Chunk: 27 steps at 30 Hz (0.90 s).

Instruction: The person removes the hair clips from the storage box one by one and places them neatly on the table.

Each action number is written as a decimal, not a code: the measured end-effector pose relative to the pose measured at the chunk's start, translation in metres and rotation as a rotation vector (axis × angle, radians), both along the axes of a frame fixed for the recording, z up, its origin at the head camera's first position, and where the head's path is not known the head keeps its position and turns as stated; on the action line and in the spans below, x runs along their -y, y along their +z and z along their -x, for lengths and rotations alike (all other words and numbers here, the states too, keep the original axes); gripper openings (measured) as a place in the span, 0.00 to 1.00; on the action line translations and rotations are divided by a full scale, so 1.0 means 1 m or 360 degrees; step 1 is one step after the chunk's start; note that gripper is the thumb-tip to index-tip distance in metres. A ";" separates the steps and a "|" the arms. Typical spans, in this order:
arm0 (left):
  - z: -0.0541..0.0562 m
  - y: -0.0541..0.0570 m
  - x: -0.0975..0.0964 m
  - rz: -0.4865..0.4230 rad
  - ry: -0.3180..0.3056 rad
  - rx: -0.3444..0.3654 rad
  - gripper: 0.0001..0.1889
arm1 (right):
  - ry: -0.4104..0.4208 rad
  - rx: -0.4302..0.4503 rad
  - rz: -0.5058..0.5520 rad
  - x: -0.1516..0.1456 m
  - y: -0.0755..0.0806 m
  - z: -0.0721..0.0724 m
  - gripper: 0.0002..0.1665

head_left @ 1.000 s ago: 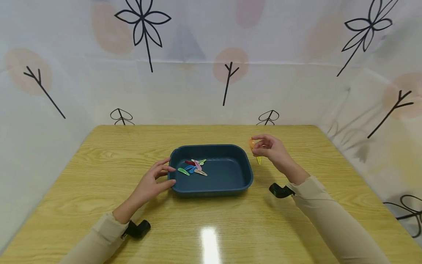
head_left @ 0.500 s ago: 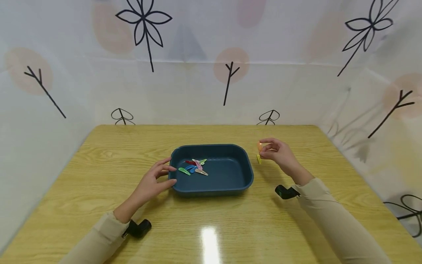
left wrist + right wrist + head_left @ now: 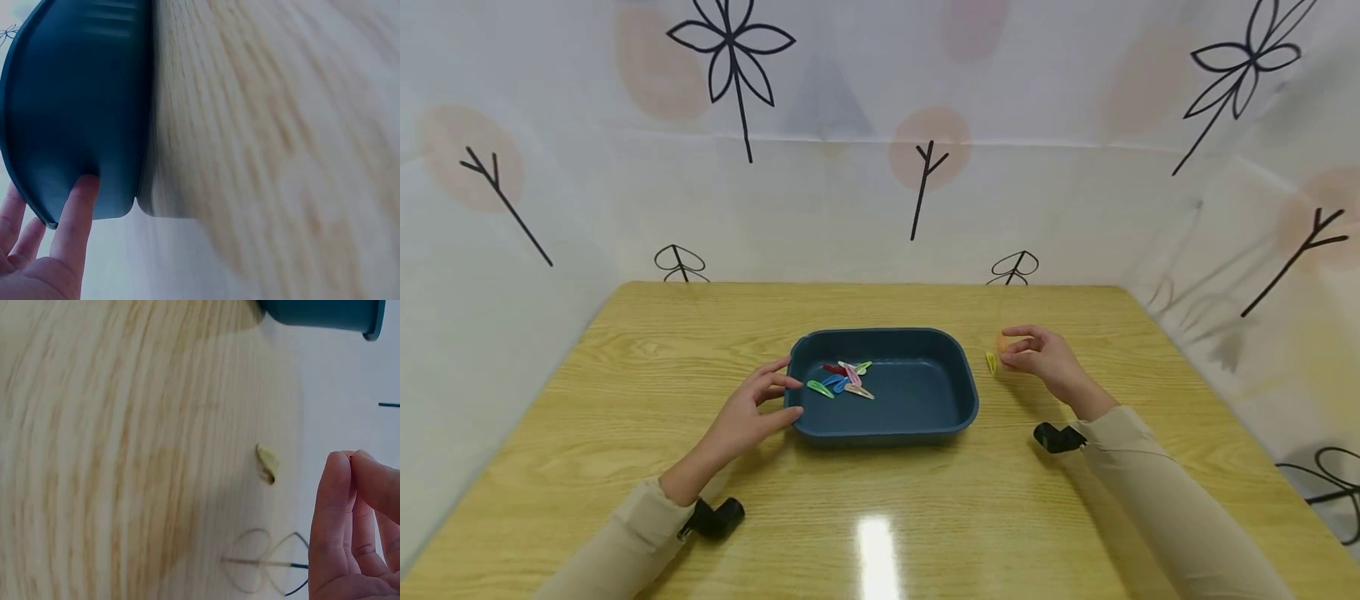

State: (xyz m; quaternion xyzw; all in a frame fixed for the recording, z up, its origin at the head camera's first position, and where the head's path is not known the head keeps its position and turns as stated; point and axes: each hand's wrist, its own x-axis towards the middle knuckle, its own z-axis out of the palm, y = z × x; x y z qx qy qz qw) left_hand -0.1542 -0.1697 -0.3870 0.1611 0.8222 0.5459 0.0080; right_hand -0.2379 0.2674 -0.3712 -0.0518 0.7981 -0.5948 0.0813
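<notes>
Right grip point(image 3: 1047, 362) pinched on orange item point(image 3: 1002, 342), yellow clip point(image 3: 991, 362) just left, tray point(image 3: 887, 435) beyond; left grip point(image 3: 745, 419) spread, touching tray. Likely placing step; next calls for release.

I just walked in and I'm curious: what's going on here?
Someone is at a wooden table with hair clips and a dark blue tray. The left hand touches the tray's left end; several clips lie inside. The right hand, past the tray's right side, seems to pinch something orange, too blurred to identify. A yellow clip lies near it, outside the tray.
</notes>
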 end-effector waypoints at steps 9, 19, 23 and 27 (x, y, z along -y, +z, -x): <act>0.001 0.000 0.000 0.0018 0.0000 -0.0002 0.18 | -0.0024 0.0110 -0.0022 -0.011 -0.009 0.008 0.31; 0.000 -0.001 0.000 -0.0003 0.0007 0.0019 0.18 | 0.0048 0.0134 -0.0265 -0.013 -0.014 0.011 0.27; -0.001 0.000 0.000 0.0002 0.0012 0.0025 0.18 | 0.0042 0.0123 -0.0411 -0.012 -0.015 0.012 0.27; -0.001 0.000 -0.001 0.0004 0.0012 0.0034 0.18 | 0.0051 0.0121 -0.0516 -0.012 -0.014 0.013 0.27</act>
